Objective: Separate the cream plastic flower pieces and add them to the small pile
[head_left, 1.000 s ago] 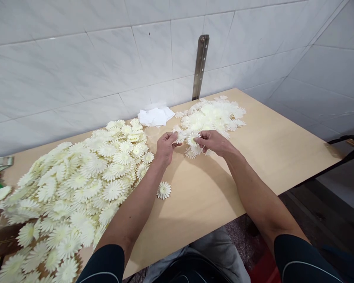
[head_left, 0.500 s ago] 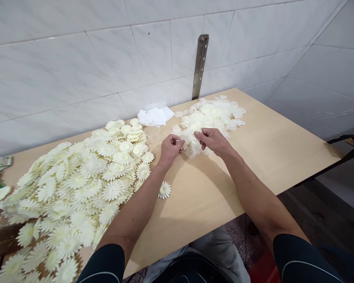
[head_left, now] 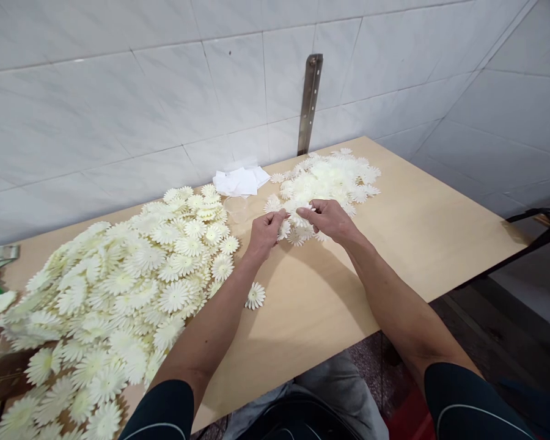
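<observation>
Flower pieces (head_left: 174,296) lie before you in two heaps on the smooth, pale wood-toned tabletop (head_left: 440,226), whose back edge runs along a wall (head_left: 119,116) of glossy white tiles with faint grey veining. The larger heap (head_left: 119,275) covers the left part, spreading from the back edge toward the front; the smaller heap (head_left: 332,174) sits by the back edge, toward the back right corner. Each piece is a flat disc of narrow, rounded petals, creamy with a yellowish tinge on the left and whiter on the right; a single flower (head_left: 255,296) lies apart, just beside the larger heap. Your left grip (head_left: 266,231) has thumb and forefinger drawn together at the front of the smaller heap, petals showing just below them; your right grip (head_left: 327,219) bends over petals close by. You cannot tell whether either is clamped on a piece. Between the heaps, near the back edge, are crumpled-looking white papers (head_left: 242,181) and a clear, rounded plastic item (head_left: 236,208). Behind, a slotted metal strip (head_left: 309,104) stands against the tiles. Below the front edge, you see dark, speckled floor (head_left: 364,366).
</observation>
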### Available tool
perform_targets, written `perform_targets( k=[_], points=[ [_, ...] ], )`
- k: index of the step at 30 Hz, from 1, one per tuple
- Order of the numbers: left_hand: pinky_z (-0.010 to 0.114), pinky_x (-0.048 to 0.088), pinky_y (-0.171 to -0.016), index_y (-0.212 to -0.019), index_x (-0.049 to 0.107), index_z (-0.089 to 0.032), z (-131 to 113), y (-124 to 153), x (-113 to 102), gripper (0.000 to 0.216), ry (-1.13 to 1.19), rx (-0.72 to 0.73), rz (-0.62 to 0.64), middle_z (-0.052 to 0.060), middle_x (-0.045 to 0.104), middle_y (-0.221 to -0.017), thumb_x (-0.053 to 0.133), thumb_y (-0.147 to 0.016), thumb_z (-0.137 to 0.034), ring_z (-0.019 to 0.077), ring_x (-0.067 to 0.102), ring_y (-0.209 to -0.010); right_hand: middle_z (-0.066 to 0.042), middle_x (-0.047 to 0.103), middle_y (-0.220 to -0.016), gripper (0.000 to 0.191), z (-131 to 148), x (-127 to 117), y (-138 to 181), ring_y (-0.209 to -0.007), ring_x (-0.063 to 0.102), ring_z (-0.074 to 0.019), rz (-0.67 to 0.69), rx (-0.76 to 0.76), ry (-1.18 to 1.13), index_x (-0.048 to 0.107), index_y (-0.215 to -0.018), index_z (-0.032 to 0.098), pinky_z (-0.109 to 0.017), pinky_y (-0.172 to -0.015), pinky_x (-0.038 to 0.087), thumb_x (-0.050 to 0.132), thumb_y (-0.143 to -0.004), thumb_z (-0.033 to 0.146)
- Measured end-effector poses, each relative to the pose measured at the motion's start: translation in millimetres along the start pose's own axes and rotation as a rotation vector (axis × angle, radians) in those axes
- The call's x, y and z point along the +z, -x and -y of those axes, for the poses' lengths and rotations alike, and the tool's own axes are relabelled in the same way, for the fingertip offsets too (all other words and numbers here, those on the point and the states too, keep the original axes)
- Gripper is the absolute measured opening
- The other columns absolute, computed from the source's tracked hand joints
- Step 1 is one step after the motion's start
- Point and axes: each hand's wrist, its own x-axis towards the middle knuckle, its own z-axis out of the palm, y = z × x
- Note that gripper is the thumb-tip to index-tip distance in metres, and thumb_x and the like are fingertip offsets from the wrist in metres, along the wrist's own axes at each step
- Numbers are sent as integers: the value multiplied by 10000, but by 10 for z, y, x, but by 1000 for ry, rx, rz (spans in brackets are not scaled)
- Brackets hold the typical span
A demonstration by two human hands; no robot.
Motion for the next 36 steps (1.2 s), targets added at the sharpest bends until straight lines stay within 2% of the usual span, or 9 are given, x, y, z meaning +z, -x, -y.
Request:
perform_targets(
  k=[4, 7, 10, 15, 21, 24, 27, 31, 36],
  points=[
    [230, 147, -422, -876, 796, -135, -75, 28, 6, 566, 82, -96, 49, -95, 377, -486, 907, -803, -685, 47, 267, -419, 32, 481, -479, 760, 27, 9, 19, -488, 411, -102, 57, 0, -26, 467, -588, 236, -268, -480, 269, 836, -693, 892],
    [218, 183, -417, -769, 721, -155, -111, 52, 0, 581, 145, -152, 165, -91, 403, -495, 968, -721, -678, 45, 299, -423, 20, 514, -473, 744, 21, 15, 23, -483, 416, -102, 121, 4, -59, 502, -579, 228, -268, -484, 266, 845, -692, 878],
    [202, 246, -426, -759, 700, -165, -122, 66, -9, 545, 208, -188, 258, -79, 470, -528, 1023, -661, -592, 49, 367, -438, 9, 534, -477, 718, 24, 16, 27, -485, 438, -107, 164, 15, -61, 533, -570, 221, -270, -493, 293, 853, -706, 849],
    [199, 277, -449, -767, 711, -163, -75, 37, -12, 466, 235, -159, 181, -57, 559, -574, 1040, -622, -460, 57, 432, -470, 11, 546, -503, 660, 25, -27, 27, -504, 471, -117, 232, 36, -36, 550, -586, 220, -278, -508, 313, 901, -700, 768],
    [212, 214, -434, -744, 698, -171, 5, -27, -31, 469, 186, -101, 67, -69, 520, -540, 1013, -658, -507, 49, 368, -443, 30, 513, -525, 653, -48, -112, -8, -526, 490, -128, 286, 50, 8, 542, -604, 228, -289, -531, 346, 933, -676, 746],
    [217, 226, -430, -881, 777, -165, 15, -36, -44, 523, 164, -105, 97, -63, 559, -562, 1012, -650, -571, 56, 387, -446, 36, 477, -519, 711, -69, -127, -16, -519, 487, -132, 231, 56, 15, 475, -598, 238, -294, -526, 348, 916, -692, 788],
    [217, 356, -479, -1054, 818, -163, 12, -22, -46, 663, 190, -128, 191, -27, 680, -678, 1026, -610, -610, 78, 506, -517, 39, 464, -534, 717, -63, -128, -15, -533, 490, -133, 233, 43, 6, 469, -611, 238, -291, -530, 359, 901, -713, 801],
    [230, 487, -595, -1003, 810, -168, -7, 18, -43, 674, 215, -152, 285, 7, 742, -787, 1058, -540, -590, 115, 627, -660, 42, 459, -549, 721, -38, -120, -8, -548, 464, -124, 295, 36, -24, 495, -596, 233, -287, -530, 388, 923, -662, 809],
    [208, 323, -484, -845, 776, -170, -37, 32, -52, 549, 154, -117, 246, -28, 636, -679, 1042, -578, -569, 65, 464, -551, 49, 440, -521, 744, -40, -115, -9, -532, 434, -114, 314, 56, -4, 473, -570, 232, -282, -516, 360, 939, -634, 808]
  ],
)
